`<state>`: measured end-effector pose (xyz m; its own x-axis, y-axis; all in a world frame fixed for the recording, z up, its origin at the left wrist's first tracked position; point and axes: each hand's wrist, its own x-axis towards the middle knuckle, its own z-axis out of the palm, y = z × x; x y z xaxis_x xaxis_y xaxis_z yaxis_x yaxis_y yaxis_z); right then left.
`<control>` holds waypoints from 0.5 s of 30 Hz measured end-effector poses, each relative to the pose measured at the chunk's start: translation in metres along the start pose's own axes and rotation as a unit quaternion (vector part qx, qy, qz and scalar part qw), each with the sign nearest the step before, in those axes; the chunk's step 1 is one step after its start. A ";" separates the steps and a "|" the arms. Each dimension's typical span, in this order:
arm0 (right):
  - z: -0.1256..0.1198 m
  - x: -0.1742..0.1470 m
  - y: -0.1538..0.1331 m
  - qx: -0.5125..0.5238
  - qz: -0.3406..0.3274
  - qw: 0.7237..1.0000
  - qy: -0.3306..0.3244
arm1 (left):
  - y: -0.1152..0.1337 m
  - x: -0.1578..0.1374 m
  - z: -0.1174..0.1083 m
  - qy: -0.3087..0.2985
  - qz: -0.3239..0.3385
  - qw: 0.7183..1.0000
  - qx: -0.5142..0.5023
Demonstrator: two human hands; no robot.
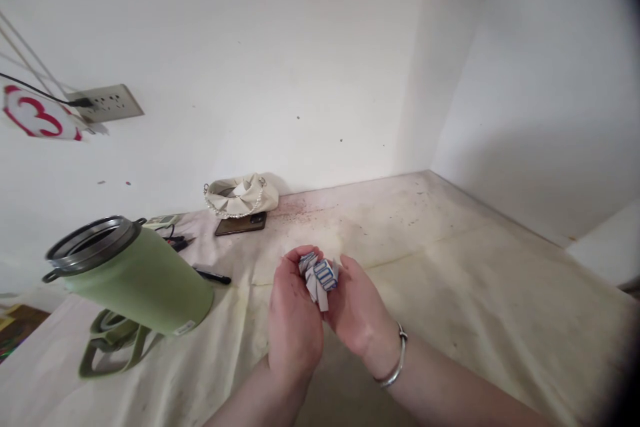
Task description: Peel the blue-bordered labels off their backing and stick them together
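Note:
Cupped together over the cloth, my left hand and my right hand hold a small bunch of folded white paper pieces between them. Blue printed outlines show on the paper. The fingers curl up around its sides, so its underside is hidden. To the left stands a wide green bottle with its mouth uncovered and a metal rim. A green lid with a strap loop lies at its base. A silver bangle is on my right wrist.
A cream cloth covers the table, which meets white walls at the back and right. Near the back wall are a white handbag with a pearl strap and a dark phone. A black pen lies behind the bottle. A socket is on the wall.

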<state>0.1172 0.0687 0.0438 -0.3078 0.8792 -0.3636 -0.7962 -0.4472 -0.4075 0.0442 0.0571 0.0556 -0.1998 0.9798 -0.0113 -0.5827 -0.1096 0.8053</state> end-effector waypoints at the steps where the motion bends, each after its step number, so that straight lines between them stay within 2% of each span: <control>1: 0.000 -0.001 -0.001 0.004 0.017 1.000 0.000 | 0.000 0.001 0.000 -0.006 -0.002 1.000 -0.011; 9: 0.000 -0.004 -0.007 0.021 0.045 0.999 0.022 | 0.006 0.006 0.000 -0.006 0.089 0.996 0.016; 15: 0.003 -0.008 -0.020 0.000 0.001 1.000 -0.001 | 0.013 0.010 -0.003 -0.046 0.100 0.994 -0.004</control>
<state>0.1344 0.0711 0.0575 -0.3094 0.8790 -0.3628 -0.7958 -0.4482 -0.4072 0.0319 0.0653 0.0645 -0.2396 0.9492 0.2039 -0.5446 -0.3053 0.7812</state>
